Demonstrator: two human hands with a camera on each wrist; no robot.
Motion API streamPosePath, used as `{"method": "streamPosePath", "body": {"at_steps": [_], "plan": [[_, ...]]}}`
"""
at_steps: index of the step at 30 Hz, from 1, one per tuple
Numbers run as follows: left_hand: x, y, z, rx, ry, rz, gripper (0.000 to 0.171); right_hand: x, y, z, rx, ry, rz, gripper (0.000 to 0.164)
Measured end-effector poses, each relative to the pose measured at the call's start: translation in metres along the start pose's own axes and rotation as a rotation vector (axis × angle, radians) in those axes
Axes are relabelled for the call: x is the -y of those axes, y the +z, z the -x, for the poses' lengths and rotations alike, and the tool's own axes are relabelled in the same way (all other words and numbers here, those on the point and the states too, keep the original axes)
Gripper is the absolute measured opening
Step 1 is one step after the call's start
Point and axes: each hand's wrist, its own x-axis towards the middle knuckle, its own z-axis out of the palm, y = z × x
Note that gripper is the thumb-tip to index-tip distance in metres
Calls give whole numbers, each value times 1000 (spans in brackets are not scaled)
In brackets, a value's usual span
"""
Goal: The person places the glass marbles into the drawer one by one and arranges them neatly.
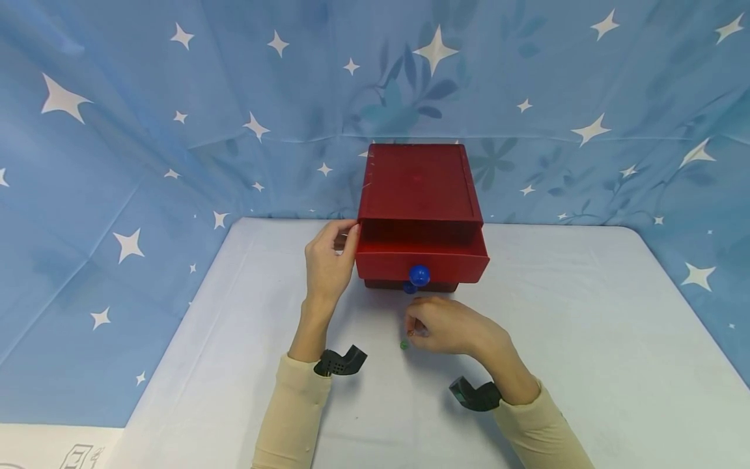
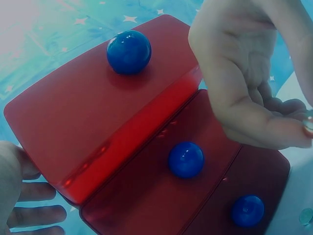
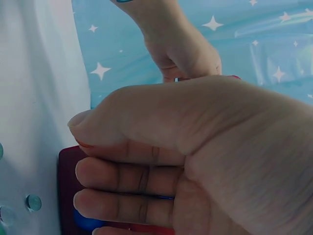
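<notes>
A red cabinet (image 1: 417, 179) has its top drawer (image 1: 387, 267) pulled out, with a round blue knob (image 1: 419, 275) on the front. My left hand (image 1: 329, 260) touches the cabinet's left side by the open drawer, its fingers (image 2: 36, 215) extended in the left wrist view. Below and in front of the drawer, my right hand (image 1: 451, 326) pinches a small shiny marble (image 2: 308, 125) between thumb and fingertips. The marble is mostly hidden by the fingers. A green marble (image 1: 403, 344) lies on the white table just beside the right hand.
Two lower drawers, each with a blue knob (image 2: 186, 159), are pushed in. Several clear glass marbles, one of them greenish (image 3: 33, 202), show at the left of the right wrist view. A blue star-patterned cloth (image 1: 263, 78) hangs behind the white table (image 1: 586, 339).
</notes>
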Motion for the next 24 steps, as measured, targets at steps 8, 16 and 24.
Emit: {"method": "streamPosePath", "body": {"at_steps": [8,16,24], "plan": [[1,0,1,2,-1,-3,21,2,-1,2,-27,-10,-12,15],[0,0,1,5,1,-9,20,5,-4,4,-57,-5,-2,16],[1,0,0,3,3,-7,21,9,-9,7,-86,-14,-10,14]]}}
